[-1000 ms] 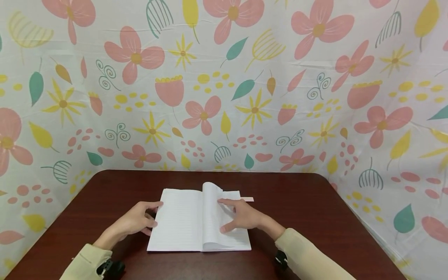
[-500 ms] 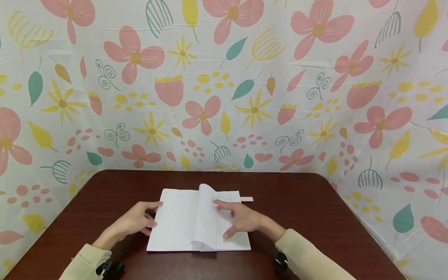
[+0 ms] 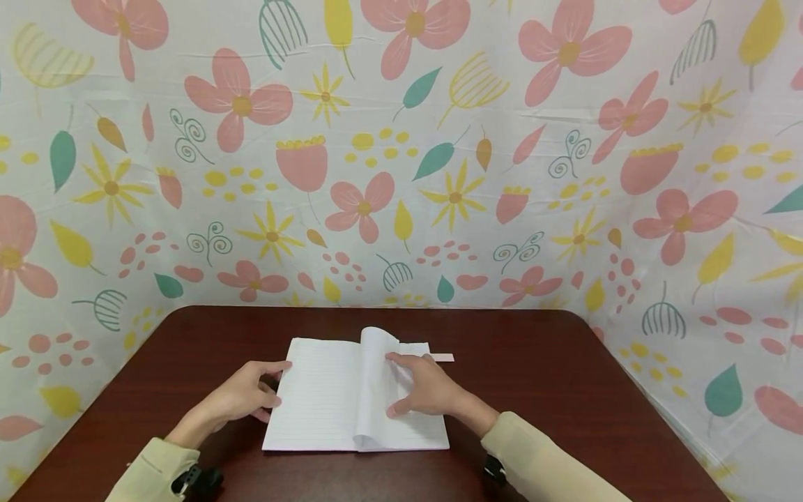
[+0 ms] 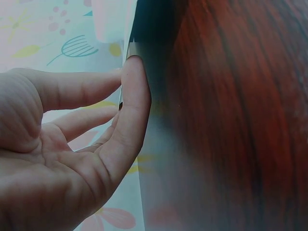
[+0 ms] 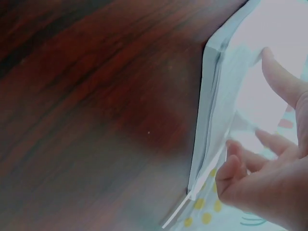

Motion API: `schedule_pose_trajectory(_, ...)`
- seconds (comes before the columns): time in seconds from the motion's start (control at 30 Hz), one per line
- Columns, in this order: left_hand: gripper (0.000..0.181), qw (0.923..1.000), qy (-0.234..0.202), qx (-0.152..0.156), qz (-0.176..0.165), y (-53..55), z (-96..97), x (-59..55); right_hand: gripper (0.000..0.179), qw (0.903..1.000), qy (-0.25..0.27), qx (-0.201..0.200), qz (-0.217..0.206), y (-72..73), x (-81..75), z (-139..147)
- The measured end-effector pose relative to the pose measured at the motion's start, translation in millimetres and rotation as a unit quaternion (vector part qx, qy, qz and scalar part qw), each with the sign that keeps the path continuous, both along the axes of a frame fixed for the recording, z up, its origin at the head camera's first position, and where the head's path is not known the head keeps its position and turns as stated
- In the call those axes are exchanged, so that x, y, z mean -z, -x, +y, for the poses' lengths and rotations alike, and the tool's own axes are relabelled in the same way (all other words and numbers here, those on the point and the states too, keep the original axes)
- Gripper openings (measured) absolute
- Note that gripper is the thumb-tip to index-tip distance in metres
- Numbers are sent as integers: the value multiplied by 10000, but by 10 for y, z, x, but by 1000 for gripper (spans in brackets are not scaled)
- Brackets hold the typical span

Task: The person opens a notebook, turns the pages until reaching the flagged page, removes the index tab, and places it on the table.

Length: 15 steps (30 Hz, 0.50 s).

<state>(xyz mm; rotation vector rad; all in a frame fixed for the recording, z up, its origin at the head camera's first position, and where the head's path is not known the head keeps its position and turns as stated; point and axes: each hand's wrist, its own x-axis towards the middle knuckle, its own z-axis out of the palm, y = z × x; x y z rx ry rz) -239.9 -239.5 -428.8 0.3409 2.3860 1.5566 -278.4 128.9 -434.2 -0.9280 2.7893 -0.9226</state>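
Observation:
An open notebook [image 3: 316, 397] with white lined pages lies on the dark wooden table [image 3: 533, 390]. Near its middle a raised page [image 3: 374, 387] bends up in a curl. The left hand [image 3: 241, 394] holds the notebook's left edge; in the left wrist view its thumb and fingers meet at that edge. Over the right page the right hand [image 3: 433, 387] has its thumb and index finger spread, their tips at the curled page. The right wrist view shows the notebook's side [image 5: 204, 106], with this hand's other fingers [image 5: 231, 168] loosely bent.
A pale pink strip [image 3: 443, 358] sticks out from the notebook's upper right edge. Behind and beside the table hangs a flower-patterned cloth [image 3: 401, 209]. Both sleeves are pale, with a dark device [image 3: 199, 481] at the left wrist.
The raised page swung left, then came partly back to the right. My right hand has shifted slightly left, its thumb now closer to the curl. The left hand stays put.

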Motion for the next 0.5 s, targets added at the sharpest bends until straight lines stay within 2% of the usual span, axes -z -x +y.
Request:
schedule_pose_trajectory(0.1,66,10000,-8,-17,-22,1,-9,13,101,9994,-180,292,-28,-8,16,-52)
schedule_pose_trajectory(0.23,66,10000,-9,-59,-77,-1,-9,24,108,9983,-312,420,-240,-12,8,-124)
schedule_pose_trajectory(0.37,67,10000,9,-53,-55,5,-8,17,111,9972,-226,296,-643,34,-40,-152)
schedule_pose_trajectory(0.5,67,10000,14,-10,-13,10,-7,-2,107,9912,294,6,-1288,109,-90,-122)
